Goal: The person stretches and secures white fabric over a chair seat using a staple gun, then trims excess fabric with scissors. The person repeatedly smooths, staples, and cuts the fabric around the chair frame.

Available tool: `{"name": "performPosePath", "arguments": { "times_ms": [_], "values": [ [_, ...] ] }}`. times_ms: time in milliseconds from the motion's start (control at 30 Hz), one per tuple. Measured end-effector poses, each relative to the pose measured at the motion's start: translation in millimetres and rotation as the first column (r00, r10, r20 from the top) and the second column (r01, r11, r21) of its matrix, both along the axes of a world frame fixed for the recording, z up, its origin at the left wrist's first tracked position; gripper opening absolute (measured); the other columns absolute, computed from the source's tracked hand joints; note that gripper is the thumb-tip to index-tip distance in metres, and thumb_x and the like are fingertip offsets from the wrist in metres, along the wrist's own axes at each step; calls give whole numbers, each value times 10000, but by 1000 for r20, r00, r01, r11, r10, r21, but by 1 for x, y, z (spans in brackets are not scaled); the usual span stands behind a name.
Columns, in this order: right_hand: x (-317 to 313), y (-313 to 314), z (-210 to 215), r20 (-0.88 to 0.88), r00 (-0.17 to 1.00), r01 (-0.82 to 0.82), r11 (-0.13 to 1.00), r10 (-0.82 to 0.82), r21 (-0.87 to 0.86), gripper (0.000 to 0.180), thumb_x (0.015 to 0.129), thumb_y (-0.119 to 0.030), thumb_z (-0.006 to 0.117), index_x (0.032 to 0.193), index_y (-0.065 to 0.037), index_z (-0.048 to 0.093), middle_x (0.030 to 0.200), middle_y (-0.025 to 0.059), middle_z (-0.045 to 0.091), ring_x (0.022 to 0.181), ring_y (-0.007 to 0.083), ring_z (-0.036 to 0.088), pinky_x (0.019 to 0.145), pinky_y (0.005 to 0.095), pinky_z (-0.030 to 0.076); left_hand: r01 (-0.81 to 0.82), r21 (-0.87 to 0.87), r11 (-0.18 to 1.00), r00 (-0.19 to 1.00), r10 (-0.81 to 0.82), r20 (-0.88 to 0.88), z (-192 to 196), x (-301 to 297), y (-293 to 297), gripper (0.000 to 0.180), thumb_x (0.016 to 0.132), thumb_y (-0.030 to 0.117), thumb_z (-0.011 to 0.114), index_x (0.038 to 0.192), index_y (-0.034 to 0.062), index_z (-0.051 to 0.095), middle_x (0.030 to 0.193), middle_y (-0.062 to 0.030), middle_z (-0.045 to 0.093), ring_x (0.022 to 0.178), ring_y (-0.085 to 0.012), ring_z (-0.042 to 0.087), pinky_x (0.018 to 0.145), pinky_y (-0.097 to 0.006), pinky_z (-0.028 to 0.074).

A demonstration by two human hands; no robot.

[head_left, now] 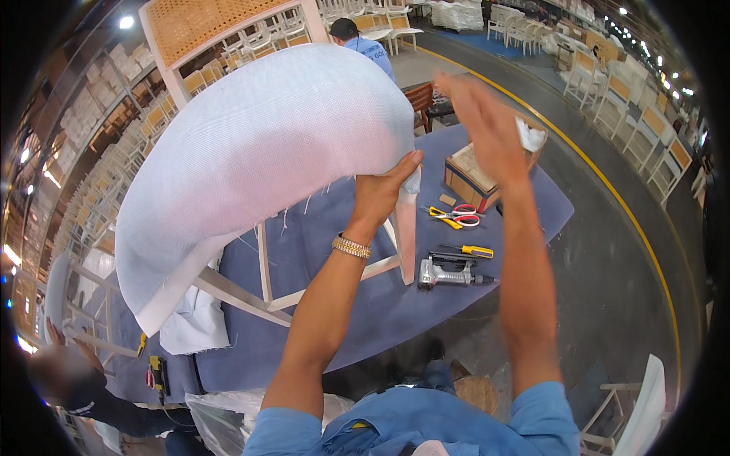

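A wooden chair with a curved, padded part in pale blue woven fabric (pixel 304 114) stands tilted on the table before me. Loose threads hang from the cloth's lower edge, and its light wooden legs (pixel 407 235) show underneath. My left hand (pixel 380 194), a gold bracelet on its wrist, grips the padded part's right corner. Its thumb presses on the cloth; the other fingers are partly hidden. Raised to the right of the chair, apart from it, my right hand (pixel 487 125) is flat with fingers stretched out, blurred by motion. Nothing shows in it.
On the blue-covered table (pixel 342 346) lie a staple gun (pixel 449 273), a yellow screwdriver (pixel 475 251), red-handled scissors (pixel 468 216) and yellow-handled pliers (pixel 449 220). A cardboard box (pixel 468 178) stands behind. One co-worker (pixel 361 45) is beyond the chair, another (pixel 76 380) at lower left.
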State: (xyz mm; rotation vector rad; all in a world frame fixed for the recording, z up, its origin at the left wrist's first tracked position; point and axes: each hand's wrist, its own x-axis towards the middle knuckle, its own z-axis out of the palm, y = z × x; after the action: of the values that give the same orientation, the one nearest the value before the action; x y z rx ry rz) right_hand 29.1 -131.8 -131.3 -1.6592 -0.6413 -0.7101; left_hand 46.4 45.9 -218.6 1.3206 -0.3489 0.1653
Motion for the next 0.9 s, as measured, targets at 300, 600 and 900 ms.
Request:
{"name": "performPosePath", "arguments": {
  "times_ms": [300, 600, 900],
  "values": [
    [96, 94, 102, 214, 946, -65, 792, 242, -607, 582, 1038, -523, 358, 1436, -135, 533, 1392, 134, 589, 1268, 283, 553, 1092, 385, 404, 30, -8, 1000, 999, -31, -41, 3, 6, -9, 383, 879, 161, 780, 1179, -24, 630, 969, -76, 669, 843, -167, 663, 735, -300, 532],
    [83, 30, -6, 282, 889, -262, 906, 361, -333, 749, 846, -524, 715, 1461, -148, 513, 1570, 138, 397, 1476, 301, 331, 1194, 426, 295, 11, 105, 994, 1000, -11, 3, 3, 3, 0, 315, 923, 176, 730, 1165, -2, 637, 982, -69, 682, 920, -134, 645, 813, -280, 513],
    [99, 20, -22, 213, 842, -462, 867, 495, -187, 714, 820, -314, 797, 1452, -124, 524, 1543, 156, 439, 1437, 306, 399, 1174, 401, 312, 4, 18, 1000, 989, -1, -145, -2, -1, 2, 406, 872, 193, 766, 1195, 8, 605, 1013, -84, 682, 955, -196, 663, 852, -331, 534]
  ]
}}
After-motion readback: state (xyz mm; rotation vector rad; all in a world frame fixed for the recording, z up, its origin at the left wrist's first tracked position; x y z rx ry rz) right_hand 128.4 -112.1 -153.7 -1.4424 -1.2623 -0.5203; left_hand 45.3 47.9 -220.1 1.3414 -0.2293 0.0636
